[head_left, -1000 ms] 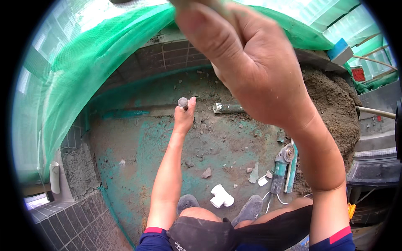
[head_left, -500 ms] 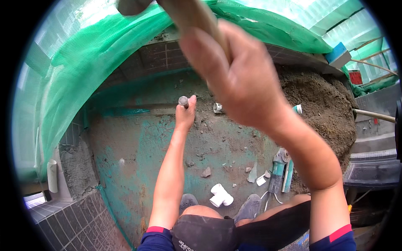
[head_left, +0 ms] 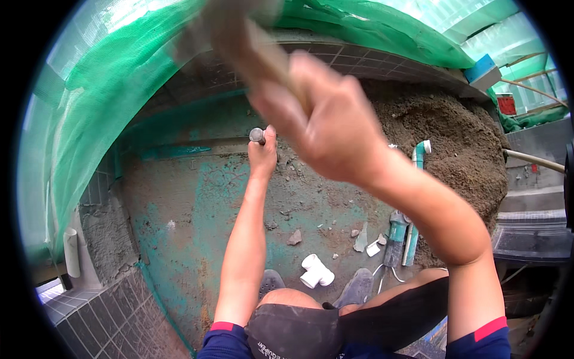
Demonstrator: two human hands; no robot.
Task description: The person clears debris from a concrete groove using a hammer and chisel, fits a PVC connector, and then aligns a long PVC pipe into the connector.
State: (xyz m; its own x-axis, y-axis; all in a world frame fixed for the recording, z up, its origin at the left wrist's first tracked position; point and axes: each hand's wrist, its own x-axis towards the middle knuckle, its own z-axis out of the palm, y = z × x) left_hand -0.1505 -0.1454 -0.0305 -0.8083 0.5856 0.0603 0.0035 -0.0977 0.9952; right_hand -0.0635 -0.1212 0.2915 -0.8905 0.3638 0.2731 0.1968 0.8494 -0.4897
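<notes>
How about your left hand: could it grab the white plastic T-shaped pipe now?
Probably not: the left hand is closed around a round-topped grey metal rod. Nothing seems to cover the white plastic T-shaped pipe, so letting go would likely free the way.

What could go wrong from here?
1. Missed strike: the bare left hand grips a round-headed metal rod close to its top, and the hammer in the right hand is raised above. A glancing blow might hit the fingers.
2. Flying chips: loose stone fragments litter the floor, and the knees are bare.
3. Trip: the white tee pipe fitting lies between the shoes and could roll underfoot.
</notes>
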